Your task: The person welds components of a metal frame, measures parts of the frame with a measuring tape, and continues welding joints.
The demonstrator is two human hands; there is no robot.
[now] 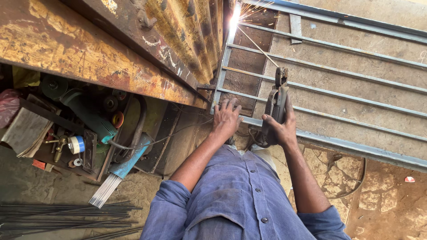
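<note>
A: Floor?
B: Cracked stone floor, dusty, sunlit at right. Concrete slab further up.
A: Left side?
B: Rusty yellow-brown beam running diagonally, shaded shelf under it, cluttered with tools. Thin rods lying on the ground at bottom left.
A: Light?
B: Daylight, hard on the right, dim under the beam. No walls or windows visible.

Two bare hands: left hand, right hand. One electrode holder, one welding rod. One metal gate frame, about six crossbars visible. One green grinder. One bundle of spare rods.
</note>
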